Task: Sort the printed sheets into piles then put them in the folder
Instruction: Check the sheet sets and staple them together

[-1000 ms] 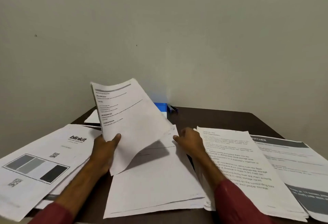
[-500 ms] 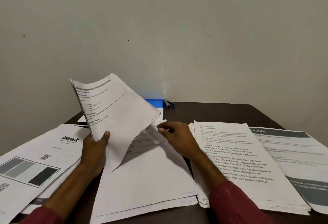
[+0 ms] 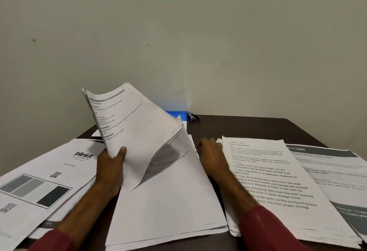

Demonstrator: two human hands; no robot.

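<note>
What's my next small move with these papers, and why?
Probably the right hand should pinch the next sheet off the middle pile: it sits right beside that pile's edge, while the left hand holds the lifted sheets tilted up.

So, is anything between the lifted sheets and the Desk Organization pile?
Yes: the right hand lies between the lifted sheets, held by the left hand, and the Desk Organization pile; its forearm covers that pile's near left edge.

The flat blue folder [image 3: 183, 114] is mostly hidden behind the raised white printed sheets [image 3: 139, 131]. The small dark object [image 3: 193, 117] beside it is too small to identify. The right frame edge crops the grey-banded "KITCHEN" pile [image 3: 327, 163]. Fingertips of the right hand [image 3: 211, 156] are blurred.
</note>
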